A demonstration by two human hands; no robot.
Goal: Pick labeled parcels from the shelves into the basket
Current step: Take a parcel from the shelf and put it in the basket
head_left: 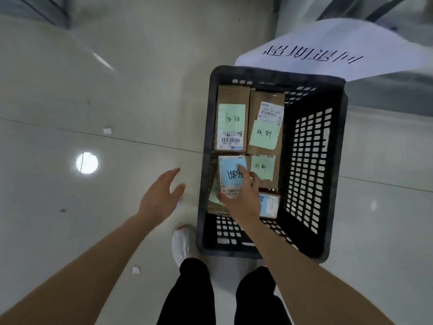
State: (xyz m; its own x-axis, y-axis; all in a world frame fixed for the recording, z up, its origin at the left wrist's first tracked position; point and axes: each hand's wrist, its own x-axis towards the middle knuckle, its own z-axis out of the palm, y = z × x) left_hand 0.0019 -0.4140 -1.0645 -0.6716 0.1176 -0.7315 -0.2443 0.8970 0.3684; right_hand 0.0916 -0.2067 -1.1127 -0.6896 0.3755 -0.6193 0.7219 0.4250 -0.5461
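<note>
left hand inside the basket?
No, the left hand is open over the floor beside the basket; only the right hand is inside.

I see a black basket (311, 160) on the pale floor (93, 90), with brown parcels lying inside. My right hand (241, 195) grips the parcel with blue label (230, 174). My left hand (161, 195) hangs open beside the basket, touching nothing.

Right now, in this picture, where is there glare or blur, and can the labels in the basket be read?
Head view: a round lamp reflection glares on the glossy floor; the shelf frames at the top are smeared by blur; the wide lens bends the basket outward; the handwriting on the green notes shows, but the barcode print is too soft to read; the right hand covers part of the blue-labelled parcel.
</note>
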